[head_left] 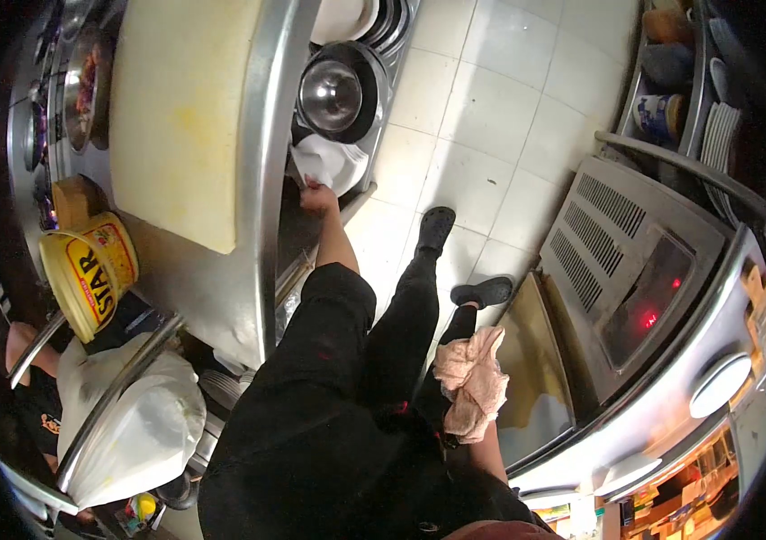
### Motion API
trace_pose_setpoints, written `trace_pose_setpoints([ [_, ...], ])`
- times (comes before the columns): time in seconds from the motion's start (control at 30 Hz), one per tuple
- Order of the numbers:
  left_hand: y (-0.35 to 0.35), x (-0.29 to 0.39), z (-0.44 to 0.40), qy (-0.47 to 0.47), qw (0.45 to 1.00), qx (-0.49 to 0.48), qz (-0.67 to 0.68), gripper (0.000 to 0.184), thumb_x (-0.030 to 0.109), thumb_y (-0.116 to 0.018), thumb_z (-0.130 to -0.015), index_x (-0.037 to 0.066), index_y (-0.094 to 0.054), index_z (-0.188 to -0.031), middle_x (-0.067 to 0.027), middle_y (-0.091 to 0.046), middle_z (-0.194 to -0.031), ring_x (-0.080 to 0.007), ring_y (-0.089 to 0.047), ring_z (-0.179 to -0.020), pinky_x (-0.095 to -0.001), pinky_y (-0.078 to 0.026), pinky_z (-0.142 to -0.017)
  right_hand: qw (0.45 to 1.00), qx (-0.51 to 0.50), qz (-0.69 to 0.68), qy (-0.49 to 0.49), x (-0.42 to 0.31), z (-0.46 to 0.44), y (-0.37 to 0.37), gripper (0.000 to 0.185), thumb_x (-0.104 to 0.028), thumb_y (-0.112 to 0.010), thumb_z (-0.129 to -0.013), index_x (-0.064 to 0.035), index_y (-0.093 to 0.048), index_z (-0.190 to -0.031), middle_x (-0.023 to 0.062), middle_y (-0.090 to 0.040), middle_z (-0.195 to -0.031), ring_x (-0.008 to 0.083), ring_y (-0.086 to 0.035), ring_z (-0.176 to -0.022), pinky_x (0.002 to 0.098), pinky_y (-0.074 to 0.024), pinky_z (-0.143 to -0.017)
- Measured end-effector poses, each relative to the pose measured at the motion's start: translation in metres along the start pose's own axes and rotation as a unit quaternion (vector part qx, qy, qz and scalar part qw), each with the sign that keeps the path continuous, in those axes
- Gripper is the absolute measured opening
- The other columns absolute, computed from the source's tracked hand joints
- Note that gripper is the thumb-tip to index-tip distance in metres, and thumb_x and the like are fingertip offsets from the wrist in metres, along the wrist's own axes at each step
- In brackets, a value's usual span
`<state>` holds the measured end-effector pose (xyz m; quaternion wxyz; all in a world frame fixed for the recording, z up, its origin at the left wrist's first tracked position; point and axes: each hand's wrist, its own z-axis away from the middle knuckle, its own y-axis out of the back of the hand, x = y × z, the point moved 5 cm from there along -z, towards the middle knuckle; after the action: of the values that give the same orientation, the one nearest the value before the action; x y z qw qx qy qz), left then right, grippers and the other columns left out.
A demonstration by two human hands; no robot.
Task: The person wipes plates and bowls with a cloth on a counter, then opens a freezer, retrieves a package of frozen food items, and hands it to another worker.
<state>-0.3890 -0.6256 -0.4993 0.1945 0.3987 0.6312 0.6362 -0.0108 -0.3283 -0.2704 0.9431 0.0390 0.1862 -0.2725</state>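
Note:
My left hand (318,196) reaches to the shelf under the steel counter, its fingers closed on the edge of a white plate (340,162). Beside that plate, a shiny metal bowl (330,94) sits inside a dark round pan. A crumpled pink cloth (473,378) is in my right hand (468,423), in front of my dark trousers; the cloth covers most of the fingers.
A cutting board (185,117) tops the counter (212,279). A yellow tub (90,274) and white bag (140,423) are at left. Another person's arm (32,346) shows there. A steel appliance (626,261) stands right, near stacked plates (720,144). Tiled floor lies between.

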Motion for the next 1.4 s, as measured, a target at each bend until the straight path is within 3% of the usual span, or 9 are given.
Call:
trace_pose_setpoints([
  [0.4,0.11,0.042,0.036,0.248,0.918,-0.001,0.308,0.046,0.035,-0.06,-0.085,-0.011,-0.063,-0.087,-0.0265,-0.063,-0.078,-0.0368,-0.064,-0.076,-0.0424,-0.05,-0.068,0.982,0.039,0.03,0.182,-0.084,0.028,-0.001,0.043,-0.032,-0.054,-0.087,-0.0021,-0.05,-0.118,0.0169,-0.052,-0.11,0.0235,-0.049,-0.103,0.0377,-0.0405,-0.088],
  [0.73,0.368,0.234,0.199,-0.326,0.773,-0.353,0.414,0.034,0.025,-0.05,-0.094,-0.005,-0.064,-0.087,-0.0207,-0.061,-0.065,-0.0223,-0.057,-0.057,-0.0372,-0.045,-0.06,0.651,0.454,0.322,0.517,-0.288,0.107,-0.069,0.047,-0.031,-0.055,-0.087,-0.0013,-0.051,-0.122,0.0184,-0.053,-0.115,0.0244,-0.05,-0.107,0.0388,-0.041,-0.092],
  [0.83,0.435,0.264,0.211,-0.459,0.717,-0.339,0.401,0.033,0.021,-0.052,-0.093,-0.003,-0.057,-0.072,-0.0182,-0.048,-0.053,-0.0245,-0.045,-0.044,-0.0387,-0.038,-0.047,0.906,0.27,0.06,0.32,-0.295,0.074,-0.009,0.047,-0.029,-0.063,-0.08,-0.0033,-0.055,-0.119,0.0193,-0.053,-0.118,0.0252,-0.051,-0.111,0.0411,-0.0413,-0.09],
  [0.9,0.479,0.271,0.221,-0.496,0.676,-0.359,0.411,0.035,0.018,-0.054,-0.091,-0.001,-0.048,-0.063,-0.0184,-0.042,-0.05,-0.0332,-0.043,-0.04,-0.0404,-0.034,-0.043,0.902,0.126,-0.021,0.412,-0.294,0.052,0.022,0.036,-0.033,-0.045,-0.091,-0.0032,-0.057,-0.105,0.0164,-0.061,-0.099,0.0267,-0.06,-0.094,0.0386,-0.0485,-0.074],
  [0.97,0.515,0.276,0.235,-0.542,0.641,-0.309,0.447,0.033,0.018,-0.053,-0.091,-0.001,-0.049,-0.064,-0.0197,-0.042,-0.05,-0.0368,-0.043,-0.042,-0.0406,-0.034,-0.043,0.594,0.351,0.366,0.625,-0.298,0.027,0.052,0.035,-0.035,-0.046,-0.092,-0.0033,-0.059,-0.099,0.012,-0.063,-0.087,0.0199,-0.061,-0.079,0.0346,-0.049,-0.064],
  [1.0,0.528,0.281,0.242,-0.562,0.623,-0.282,0.466,0.032,0.017,-0.053,-0.091,-0.001,-0.05,-0.065,-0.0204,-0.042,-0.051,-0.0386,-0.043,-0.043,-0.0406,-0.034,-0.043,0.732,0.306,0.253,0.555,-0.3,0.05,0.057,0.035,-0.034,-0.049,-0.09,-0.002,-0.058,-0.1,0.0137,-0.063,-0.085,0.0216,-0.062,-0.077,0.0352,-0.0493,-0.064],
  [1.07,0.519,0.293,0.245,-0.544,0.628,-0.272,0.486,0.033,0.019,-0.051,-0.092,-0.002,-0.051,-0.066,-0.0214,-0.045,-0.052,-0.0387,-0.043,-0.046,-0.0402,-0.035,-0.044,0.856,0.24,-0.174,0.424,-0.29,0.139,0.043,0.036,-0.032,-0.055,-0.086,0.0006,-0.057,-0.102,0.0178,-0.064,-0.082,0.0268,-0.064,-0.073,0.037,-0.0499,-0.063],
  [1.2,0.527,0.317,0.258,-0.405,0.632,-0.335,0.569,0.039,0.026,-0.05,-0.094,-0.004,-0.056,-0.07,-0.0135,-0.054,-0.053,-0.0257,-0.052,-0.049,-0.037,-0.038,-0.048,0.567,0.503,-0.015,0.652,-0.263,0.239,-0.01,0.042,-0.029,-0.057,-0.087,0.0029,-0.053,-0.115,0.0242,-0.058,-0.109,0.0388,-0.053,-0.108,0.0441,-0.0385,-0.09],
  [1.4,0.528,0.319,0.276,-0.144,0.473,-0.524,0.693,0.043,0.034,-0.053,-0.093,-0.009,-0.06,-0.095,-0.0116,-0.064,-0.091,-0.0176,-0.062,-0.081,-0.0287,-0.05,-0.074,0.783,0.321,-0.227,0.483,-0.281,0.191,0.106,0.059,-0.044,-0.042,-0.095,0.0051,-0.044,-0.127,0.0241,-0.054,-0.119,0.0387,-0.051,-0.108,0.0413,-0.0399,-0.093],
])
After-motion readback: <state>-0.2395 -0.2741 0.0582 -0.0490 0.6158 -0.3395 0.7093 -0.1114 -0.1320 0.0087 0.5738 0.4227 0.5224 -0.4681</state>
